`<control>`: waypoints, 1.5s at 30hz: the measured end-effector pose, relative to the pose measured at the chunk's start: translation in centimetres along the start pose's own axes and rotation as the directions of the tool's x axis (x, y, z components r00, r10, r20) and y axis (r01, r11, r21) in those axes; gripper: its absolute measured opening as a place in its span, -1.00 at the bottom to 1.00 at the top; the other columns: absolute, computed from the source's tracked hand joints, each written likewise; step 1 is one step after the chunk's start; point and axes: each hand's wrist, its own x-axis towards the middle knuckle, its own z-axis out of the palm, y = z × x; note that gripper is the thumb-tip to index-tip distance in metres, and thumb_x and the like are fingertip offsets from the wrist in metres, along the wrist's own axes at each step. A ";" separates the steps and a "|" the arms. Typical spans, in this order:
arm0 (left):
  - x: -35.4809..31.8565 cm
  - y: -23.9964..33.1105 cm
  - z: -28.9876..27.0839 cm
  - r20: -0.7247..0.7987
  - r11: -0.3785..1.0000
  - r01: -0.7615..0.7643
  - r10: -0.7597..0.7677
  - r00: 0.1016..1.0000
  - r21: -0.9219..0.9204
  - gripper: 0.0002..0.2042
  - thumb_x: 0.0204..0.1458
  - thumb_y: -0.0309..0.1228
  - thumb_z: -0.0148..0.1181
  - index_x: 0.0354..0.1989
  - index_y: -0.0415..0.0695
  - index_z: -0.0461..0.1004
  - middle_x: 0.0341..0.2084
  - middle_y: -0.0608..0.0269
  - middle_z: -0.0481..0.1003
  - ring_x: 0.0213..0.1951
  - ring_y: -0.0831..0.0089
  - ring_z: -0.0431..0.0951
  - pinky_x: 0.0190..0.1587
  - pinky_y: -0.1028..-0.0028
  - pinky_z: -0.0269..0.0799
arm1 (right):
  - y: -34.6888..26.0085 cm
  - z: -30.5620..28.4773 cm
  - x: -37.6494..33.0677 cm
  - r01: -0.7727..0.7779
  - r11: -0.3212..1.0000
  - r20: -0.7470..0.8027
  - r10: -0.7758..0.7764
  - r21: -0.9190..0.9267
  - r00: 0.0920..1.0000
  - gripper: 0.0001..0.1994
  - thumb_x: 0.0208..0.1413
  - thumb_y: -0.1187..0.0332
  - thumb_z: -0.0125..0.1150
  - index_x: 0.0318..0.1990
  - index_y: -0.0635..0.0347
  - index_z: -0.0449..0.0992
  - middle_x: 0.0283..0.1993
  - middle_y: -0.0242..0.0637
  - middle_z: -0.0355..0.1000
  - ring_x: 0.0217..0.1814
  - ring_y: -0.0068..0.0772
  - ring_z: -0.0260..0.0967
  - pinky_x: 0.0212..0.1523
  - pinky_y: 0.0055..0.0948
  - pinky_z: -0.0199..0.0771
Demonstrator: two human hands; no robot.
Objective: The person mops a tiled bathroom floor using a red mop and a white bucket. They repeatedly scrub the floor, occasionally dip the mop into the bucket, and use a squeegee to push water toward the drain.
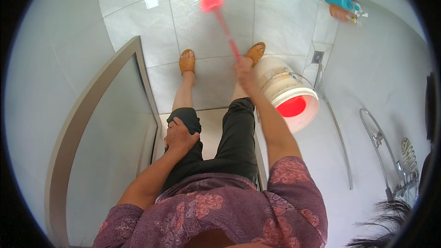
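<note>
My right hand is closed around the handle of a red long-handled brush, stretched out ahead of me. The round brush head, pinkish red with a greenish edge, is over the wet grey floor tiles. It is smeared by motion, so I cannot tell whether it touches them. On my left knee rests my left hand, thumb apart and fingers over the dark trouser leg, holding nothing. Beside my right forearm is an off-white bucket with a wire handle; something bright red shows inside it.
A framed glass door stands at my left. Blue and orange bottles sit by the right wall, beyond a floor drain. A shower fixture with hose is at the far right. My sandalled feet are on the tiles.
</note>
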 end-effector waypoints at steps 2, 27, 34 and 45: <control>0.0 0.0 0.0 0.013 1.000 0.014 -0.014 1.000 -0.017 -0.09 -0.35 -0.11 0.28 0.10 -0.48 -0.02 -0.14 -0.22 0.26 -0.08 -0.02 0.34 -0.07 0.19 0.35 | 2.4 -3.1 1.7 -0.101 0.995 -0.296 0.103 0.023 0.949 -0.65 0.08 0.34 -0.10 0.05 0.18 0.23 -0.41 -0.07 0.40 -0.30 -0.03 0.38 -0.33 -0.14 0.38; 0.1 0.1 0.1 -0.090 0.997 -0.074 0.070 0.993 -0.035 -0.30 -0.38 -0.15 0.29 -0.15 -0.41 0.12 -0.27 -0.23 0.31 -0.17 -0.03 0.38 -0.14 0.21 0.38 | -1.7 -2.6 5.9 0.037 0.973 -0.393 -0.126 -0.228 0.911 -0.70 0.04 0.39 -0.09 -0.03 0.17 0.25 -0.48 -0.14 0.42 -0.43 -0.06 0.40 -0.45 -0.17 0.34; 0.3 0.6 -0.5 -0.104 0.997 -0.081 0.082 0.991 0.015 -0.32 -0.36 -0.14 0.29 -0.17 -0.38 0.12 -0.25 -0.21 0.32 -0.17 -0.02 0.40 -0.14 0.22 0.39 | -0.8 7.3 -3.4 0.173 0.983 -0.234 -0.156 0.056 0.960 -0.68 0.07 0.41 -0.12 -0.04 0.38 0.31 -0.23 0.10 0.38 -0.31 0.08 0.37 -0.28 -0.09 0.39; 0.7 1.5 -1.7 -0.051 0.996 -0.043 0.047 0.998 0.080 -0.29 -0.37 -0.12 0.29 -0.14 -0.38 0.11 -0.21 -0.21 0.31 -0.15 -0.02 0.40 -0.09 0.23 0.38 | -5.3 -1.7 6.5 0.000 -0.160 0.095 0.585 0.987 0.805 -0.86 0.12 0.30 -0.10 -0.20 0.06 0.31 -0.58 -0.38 0.13 -0.73 -0.50 0.04 -0.77 -0.43 0.05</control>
